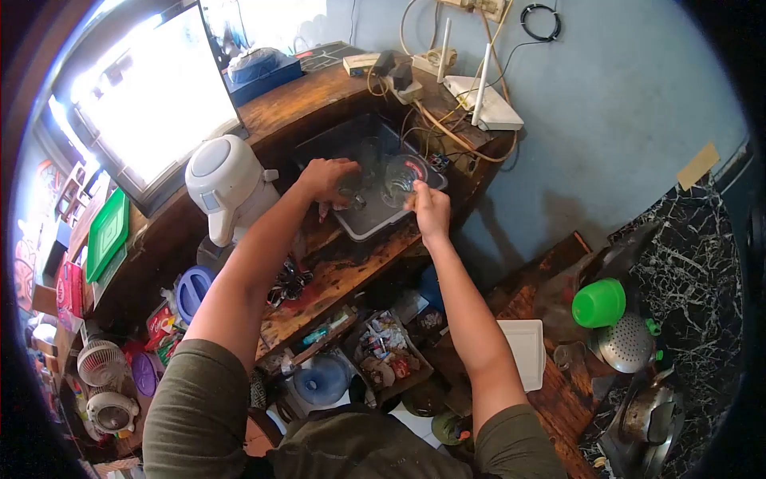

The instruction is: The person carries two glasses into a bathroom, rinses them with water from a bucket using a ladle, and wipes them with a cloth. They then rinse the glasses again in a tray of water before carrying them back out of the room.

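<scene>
My left hand (329, 182) is wrapped round a clear drinking glass (352, 194), which is tilted over a dark plastic tub (363, 234). With my right hand (431, 210) I grip a clear glass mug (401, 172) by its side; red marks show near its rim. Both glasses are above the tub, close together. Another clear glass (370, 152) seems to stand in the tub behind them, though its outline is faint. The tub rests on a worn wooden counter (319, 297).
A white electric water dispenser pot (226, 180) stands to the left of the tub. Behind it on the raised ledge are a white router (487, 104) and tangled cables. At right sit a green plastic bowl (598, 302), a metal strainer (626, 343) and a white lid (523, 351).
</scene>
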Tool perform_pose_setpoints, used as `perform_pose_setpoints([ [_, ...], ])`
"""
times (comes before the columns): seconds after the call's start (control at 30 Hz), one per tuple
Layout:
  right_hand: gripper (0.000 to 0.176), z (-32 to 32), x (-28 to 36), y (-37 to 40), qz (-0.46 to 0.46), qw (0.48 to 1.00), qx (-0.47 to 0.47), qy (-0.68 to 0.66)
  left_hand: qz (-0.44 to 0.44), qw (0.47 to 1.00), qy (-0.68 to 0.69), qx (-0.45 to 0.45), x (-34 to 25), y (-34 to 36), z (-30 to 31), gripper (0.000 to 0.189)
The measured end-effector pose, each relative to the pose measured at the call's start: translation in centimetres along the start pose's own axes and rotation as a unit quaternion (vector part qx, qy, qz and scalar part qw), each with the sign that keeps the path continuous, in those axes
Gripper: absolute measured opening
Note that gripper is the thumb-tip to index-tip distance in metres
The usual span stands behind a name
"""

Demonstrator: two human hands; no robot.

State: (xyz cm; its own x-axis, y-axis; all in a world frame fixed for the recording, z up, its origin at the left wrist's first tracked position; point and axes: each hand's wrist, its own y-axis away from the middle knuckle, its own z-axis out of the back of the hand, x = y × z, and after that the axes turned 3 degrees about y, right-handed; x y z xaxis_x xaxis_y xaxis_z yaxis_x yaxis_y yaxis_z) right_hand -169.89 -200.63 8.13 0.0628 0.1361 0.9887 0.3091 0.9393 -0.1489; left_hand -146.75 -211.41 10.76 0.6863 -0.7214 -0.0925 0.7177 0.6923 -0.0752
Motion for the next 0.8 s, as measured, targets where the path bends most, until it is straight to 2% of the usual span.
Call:
perform_pose_setpoints([
  [0.07,0.05,-1.2,-0.3,-1.3,-0.007,0.988,0.054,0.147,-0.009,1.0,-0.005,0.006,1.2,-0.1,-1.0,0.074],
  [0.1,0.05,-1.9,-0.6,-2.0,-0.01,0.988,0.055,0.147,-0.008,1.0,-0.004,0.008,1.6,-0.1,-1.3,0.074],
  [0.17,0.052,-3.2,-1.3,-3.1,0.01,0.968,0.092,0.233,0.048,0.998,-0.007,0.034,2.1,0.0,-2.0,0.075],
  [0.2,0.055,-3.8,-1.3,-3.5,-0.025,0.96,0.11,0.257,0.05,0.998,-0.005,0.037,2.4,-0.2,-2.5,0.075],
  [0.33,0.057,-5.4,-4.1,-4.9,-0.033,0.949,0.126,0.288,0.113,0.991,0.02,0.063,2.4,-1.1,-3.9,0.077],
  [0.4,0.057,-5.8,-5.6,-5.7,-0.085,0.928,0.176,0.316,0.132,0.989,0.015,0.066,2.4,-1.5,-4.4,0.078],
  [0.43,0.057,-6.0,-6.4,-6.1,-0.085,0.928,0.178,0.315,0.159,0.985,0.007,0.064,2.5,-1.6,-4.7,0.077],
  [0.5,0.057,-6.5,-8.0,-6.5,-0.11,0.881,0.189,0.419,0.186,0.98,-0.003,0.066,2.1,-1.7,-4.5,0.077],
  [0.57,0.057,-6.9,-6.6,-5.6,-0.109,0.872,0.174,0.444,0.198,0.971,-0.033,0.127,0.9,-1.4,-2.7,0.077],
  [0.67,0.057,-7.4,-5.9,-5.1,-0.11,0.857,0.157,0.478,0.166,0.977,-0.074,0.113,0.9,-1.3,-2.9,0.077],
  [0.8,0.058,-7.9,-7.3,-5.4,-0.085,0.845,0.138,0.51,0.172,0.976,-0.077,0.107,1.0,-1.2,-3.8,0.081],
])
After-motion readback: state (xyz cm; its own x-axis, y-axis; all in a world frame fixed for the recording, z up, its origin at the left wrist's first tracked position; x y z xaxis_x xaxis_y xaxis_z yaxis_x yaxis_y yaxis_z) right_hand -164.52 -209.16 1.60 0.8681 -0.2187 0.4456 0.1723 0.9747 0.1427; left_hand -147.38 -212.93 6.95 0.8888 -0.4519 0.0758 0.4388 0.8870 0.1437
